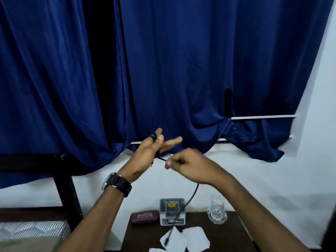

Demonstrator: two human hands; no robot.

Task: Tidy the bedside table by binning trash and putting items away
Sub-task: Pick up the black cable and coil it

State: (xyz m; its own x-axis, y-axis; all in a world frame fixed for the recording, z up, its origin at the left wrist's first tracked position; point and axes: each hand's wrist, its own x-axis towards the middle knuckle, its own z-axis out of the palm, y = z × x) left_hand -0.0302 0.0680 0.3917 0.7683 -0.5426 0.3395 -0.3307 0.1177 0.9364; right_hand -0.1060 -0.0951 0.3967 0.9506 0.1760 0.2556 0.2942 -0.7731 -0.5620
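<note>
Up front, both hands are raised well above the tabletop (209,220), in front of a dark blue curtain (181,60). Left hand (151,151) is spread, fingers pointing up and away, w/ a black cable (192,194) looped around a couple of the fingers; a black wristwatch (118,184) sits on that wrist. Right hand (183,165) is closed, thumb and forefinger pinching the cable just beside the left palm. From the right hand the cable hangs down, passing in front of a small clear box (172,213), and its plug end dangles over white paper scraps (185,239) lying at the front of the tabletop.

On the dark wood tabletop: a maroon case (145,216) at the back left, touching or just beside the box; a cut-glass tumbler (217,211), upright, at the back right, well apart from the box. Box contents too blurred to tell. Bed w/ striped sheet (32,231) and dark frame at far left.
</note>
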